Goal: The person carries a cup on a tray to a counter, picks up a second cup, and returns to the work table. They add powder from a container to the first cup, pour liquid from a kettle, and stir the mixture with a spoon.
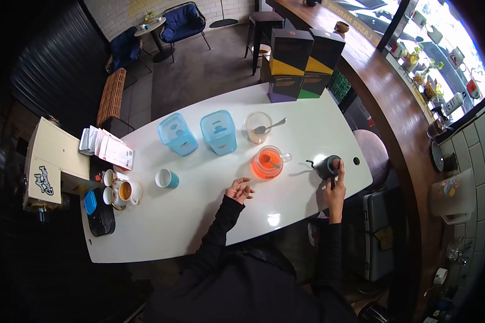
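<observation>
My right hand [335,195] is closed on the right side of a small dark kettle [324,168], whose thin curved spout points left. The kettle is at the right end of the white table, and my fingers cover part of it. My left hand [240,190] hovers over the table with loosely bent fingers apart and nothing in them. Just beyond it stands a glass mug of orange-red liquid [265,168] with a spoon inside. Behind that mug is a clear cup [256,134] with another spoon leaning in it.
Two translucent blue containers [220,141] and a small blue cup [167,178] occupy the table's middle and left. White mugs [132,198], a black tray [101,222] and a cream machine [59,156] line the left end. Dark boxes [292,51] are stacked at the far edge.
</observation>
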### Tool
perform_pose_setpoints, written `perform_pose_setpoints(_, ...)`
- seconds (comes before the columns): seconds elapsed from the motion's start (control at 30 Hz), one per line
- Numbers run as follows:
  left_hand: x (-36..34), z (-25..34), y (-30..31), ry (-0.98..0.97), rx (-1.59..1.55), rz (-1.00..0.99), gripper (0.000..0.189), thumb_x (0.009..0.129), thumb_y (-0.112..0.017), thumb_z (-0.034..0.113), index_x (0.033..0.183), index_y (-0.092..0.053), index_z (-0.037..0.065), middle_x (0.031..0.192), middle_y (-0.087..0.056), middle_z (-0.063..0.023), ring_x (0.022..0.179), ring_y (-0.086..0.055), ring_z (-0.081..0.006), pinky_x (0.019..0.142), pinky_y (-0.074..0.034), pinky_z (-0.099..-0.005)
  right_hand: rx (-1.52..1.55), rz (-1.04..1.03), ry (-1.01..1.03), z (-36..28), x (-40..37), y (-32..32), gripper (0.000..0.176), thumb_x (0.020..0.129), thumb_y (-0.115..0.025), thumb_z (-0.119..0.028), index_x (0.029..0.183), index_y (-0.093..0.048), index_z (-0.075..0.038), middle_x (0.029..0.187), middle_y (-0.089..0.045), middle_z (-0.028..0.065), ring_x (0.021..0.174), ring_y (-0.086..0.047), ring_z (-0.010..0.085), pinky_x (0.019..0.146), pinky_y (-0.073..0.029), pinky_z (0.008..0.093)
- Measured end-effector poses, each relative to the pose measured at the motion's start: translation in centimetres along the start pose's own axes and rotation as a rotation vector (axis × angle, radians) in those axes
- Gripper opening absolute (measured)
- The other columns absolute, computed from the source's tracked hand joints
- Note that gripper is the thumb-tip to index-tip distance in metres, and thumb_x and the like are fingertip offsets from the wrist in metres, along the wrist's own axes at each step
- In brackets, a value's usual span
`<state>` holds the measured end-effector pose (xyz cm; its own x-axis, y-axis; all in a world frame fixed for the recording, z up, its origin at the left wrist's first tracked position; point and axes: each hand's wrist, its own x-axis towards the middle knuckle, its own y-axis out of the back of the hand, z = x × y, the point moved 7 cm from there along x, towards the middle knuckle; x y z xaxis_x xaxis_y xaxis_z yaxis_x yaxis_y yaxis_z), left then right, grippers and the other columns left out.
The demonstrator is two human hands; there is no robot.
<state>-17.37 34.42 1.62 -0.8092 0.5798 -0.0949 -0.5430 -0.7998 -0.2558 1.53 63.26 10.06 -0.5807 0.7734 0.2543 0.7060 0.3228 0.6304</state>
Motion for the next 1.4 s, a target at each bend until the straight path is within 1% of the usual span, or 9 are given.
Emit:
perform_pose_setpoints(0.13, 1.0, 0.3, 1.2, -0.015, 0.001, -0.019, 0.046, 0.094, -0.061, 0.022, 0.061, -0.033, 0.006, 0.128, -0.05, -0.0152, 0.082, -0.07, -0.0197, 0.058, -0.061, -0.0293, 0.051, -0.015, -0.038, -0.1, 0.0, -0.3, 0.076, 0.085, -0.05, 0.005, 0.15, -0.022, -0.025, 0.117, -0.061, 0.026, 0.099, -0.063, 0.044, 0.076, -0.05, 0.0476)
perform_pose_setpoints(0.3, 1.2, 0.5, 2.0, 0.221, 0.106, -0.085, 0.04, 0.099, -0.05, 0.035, 0.111, -0.058, -0.002, 0.133, -0.053, -0.0117, 0.094, -0.068, -0.02, 0.07, -0.059, -0.0281, 0.062, -0.012, -0.06, -0.6, 0.1, -0.5, 0.075, 0.085, -0.049, 0.007, 0.149, -0.024, -0.024, 0.124, -0.057, 0.0262, 0.107, -0.059, 0.0447, 0.082, -0.051, 0.0471)
perform_pose_setpoints(0.4, 1.2, 1.1, 2.0, 0.223, 0.086, -0.076, 0.034, 0.099, -0.051, 0.033, 0.105, -0.061, 0.001, 0.108, -0.067, -0.0059, 0.085, -0.07, -0.0159, 0.062, -0.058, -0.0252, 0.089, -0.012, -0.024, -0.7, 0.6, -0.8, 0.076, 0.084, -0.05, 0.007, 0.149, -0.025, -0.023, 0.126, -0.056, 0.027, 0.107, -0.059, 0.0451, 0.083, -0.051, 0.0467)
perform_pose_setpoints(0.57, 1.3, -1.0, 1.6, 0.251, 0.21, -0.067, 0.021, 0.094, -0.063, 0.023, 0.102, -0.056, 0.005, 0.111, -0.065, -0.0053, 0.087, -0.068, -0.0156, 0.067, -0.056, -0.0274, 0.121, -0.094, -0.064, -0.1, 1.7, -1.4, 0.077, 0.082, -0.048, 0.009, 0.149, -0.025, -0.021, 0.127, -0.055, 0.0267, 0.108, -0.058, 0.0452, 0.084, -0.051, 0.0462)
perform_pose_setpoints(0.63, 1.4, 1.9, 0.4, -0.12, 0.359, -0.013, 0.038, 0.082, -0.076, 0.02, 0.106, -0.05, 0.006, 0.118, -0.06, -0.0072, 0.101, -0.063, -0.018, 0.077, -0.055, -0.0328, 0.135, -0.124, -0.068, 0.6, 2.3, -1.7, 0.077, 0.081, -0.047, 0.009, 0.149, -0.025, -0.02, 0.127, -0.055, 0.0263, 0.108, -0.058, 0.0451, 0.085, -0.051, 0.0459)
perform_pose_setpoints(0.7, 1.7, 1.9, -0.5, -0.057, 0.43, 0.003, 0.07, 0.069, -0.085, 0.025, 0.122, -0.043, 0.006, 0.128, -0.052, -0.0111, 0.117, -0.053, -0.0241, 0.089, -0.05, -0.0413, 0.074, -0.137, -0.013, 1.5, 2.7, -2.0, 0.076, 0.083, -0.047, 0.01, 0.15, -0.027, -0.021, 0.107, -0.065, 0.0237, 0.063, -0.063, 0.0221, 0.064, -0.05, 0.0336)
perform_pose_setpoints(0.83, 3.1, 3.8, -3.0, -0.311, 0.763, 0.015, 0.106, 0.064, -0.087, 0.034, 0.143, -0.024, 0.003, 0.138, -0.042, -0.0183, 0.126, -0.046, -0.0323, 0.104, -0.039, -0.0469, 0.087, -0.172, -0.001, 1.4, 3.5, -2.0, 0.076, 0.083, -0.047, 0.01, 0.15, -0.027, -0.02, 0.096, -0.066, 0.0198, 0.061, -0.059, 0.0185, 0.063, -0.049, 0.0326)
perform_pose_setpoints(0.9, 4.4, 4.1, -4.4, -0.365, 0.756, -0.003, 0.11, 0.062, -0.088, 0.036, 0.144, -0.023, 0.003, 0.138, -0.043, -0.0187, 0.126, -0.046, -0.0327, 0.104, -0.04, -0.0445, 0.289, -0.277, -0.136, 1.1, 3.7, -2.2, 0.079, 0.077, -0.043, 0.012, 0.149, -0.026, -0.015, 0.134, -0.049, 0.0291, 0.113, -0.057, 0.0442, 0.092, -0.05, 0.046)
perform_pose_setpoints(1.4, 5.4, 4.8, -6.9, -0.535, 0.824, 0.111, 0.09, 0.061, -0.085, 0.027, 0.136, -0.042, 0.003, 0.129, -0.055, -0.0171, 0.118, -0.055, -0.0329, 0.1, -0.047, -0.0385, 0.275, -0.318, -0.108, 1.3, 4.5, -2.7, 0.072, 0.082, -0.042, 0.011, 0.148, -0.027, -0.013, 0.127, -0.053, 0.0301, 0.118, -0.055, 0.0415, 0.1, -0.046, 0.0453)
